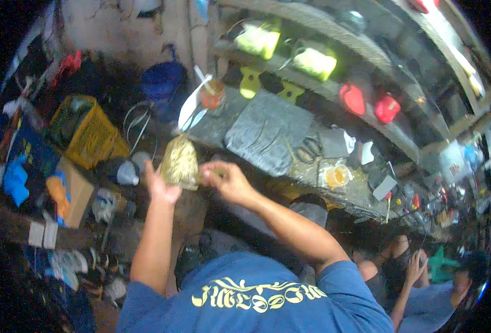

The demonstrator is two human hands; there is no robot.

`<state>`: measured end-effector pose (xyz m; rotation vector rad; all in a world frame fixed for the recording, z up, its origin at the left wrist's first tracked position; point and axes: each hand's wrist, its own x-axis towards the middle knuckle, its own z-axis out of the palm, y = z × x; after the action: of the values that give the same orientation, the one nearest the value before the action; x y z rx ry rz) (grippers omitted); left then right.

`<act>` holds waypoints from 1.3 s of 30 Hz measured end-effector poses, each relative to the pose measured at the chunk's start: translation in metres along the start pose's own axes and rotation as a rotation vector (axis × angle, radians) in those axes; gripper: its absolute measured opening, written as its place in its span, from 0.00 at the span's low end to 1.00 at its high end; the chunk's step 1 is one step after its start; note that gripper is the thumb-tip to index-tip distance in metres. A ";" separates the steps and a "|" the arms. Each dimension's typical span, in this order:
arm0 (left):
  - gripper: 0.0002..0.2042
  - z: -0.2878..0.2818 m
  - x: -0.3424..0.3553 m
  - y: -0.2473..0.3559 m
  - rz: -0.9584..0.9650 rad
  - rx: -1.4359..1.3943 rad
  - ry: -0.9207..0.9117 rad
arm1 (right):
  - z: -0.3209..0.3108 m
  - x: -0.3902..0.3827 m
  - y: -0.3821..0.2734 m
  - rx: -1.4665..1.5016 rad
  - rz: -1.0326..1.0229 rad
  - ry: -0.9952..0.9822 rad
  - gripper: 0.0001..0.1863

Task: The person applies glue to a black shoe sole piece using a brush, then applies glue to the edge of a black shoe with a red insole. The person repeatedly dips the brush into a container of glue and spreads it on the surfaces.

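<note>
A yellowish, tongue-shaped piece [180, 161] with a mottled pale face stands up in my left hand [161, 186]. My left palm and thumb support its lower left side. Close to its lower right edge is my right hand [227, 181], with thumb and fingers bent together in a pinch. Whatever is between those fingertips is too small or blurred to make out. Just beyond the piece, the near end of the workbench [201, 129] carries an orange-brown pot [212, 94] and a white pointed sheet [192, 106].
A grey slab [267, 130] lies on the bench, with scissors [310, 147] and a yellow-filled tub [338, 176] to its right. Shelves behind hold bright yellow-green bundles [258, 40] and red items [387, 107]. A yellow crate [92, 133] stands left. Another person [437, 294] sits at lower right.
</note>
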<state>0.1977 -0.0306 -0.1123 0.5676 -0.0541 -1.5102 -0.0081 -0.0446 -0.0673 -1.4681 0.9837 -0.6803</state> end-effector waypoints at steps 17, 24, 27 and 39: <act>0.41 -0.072 0.007 0.007 0.020 0.107 -0.014 | 0.020 0.042 0.030 -0.543 -0.425 -0.162 0.06; 0.42 -0.063 -0.004 0.008 -0.015 0.018 -0.018 | -0.005 0.054 0.039 -0.373 -0.109 0.359 0.10; 0.42 -0.073 -0.003 0.012 -0.032 -0.019 -0.062 | 0.010 0.028 0.045 -0.384 -0.362 -0.007 0.11; 0.12 -0.127 -0.014 0.063 0.550 0.765 0.224 | -0.101 -0.159 0.049 0.606 0.010 0.449 0.16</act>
<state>0.3028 0.0201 -0.1943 1.2155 -0.5848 -0.8438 -0.1795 0.0461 -0.0806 -0.7904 0.9972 -1.2116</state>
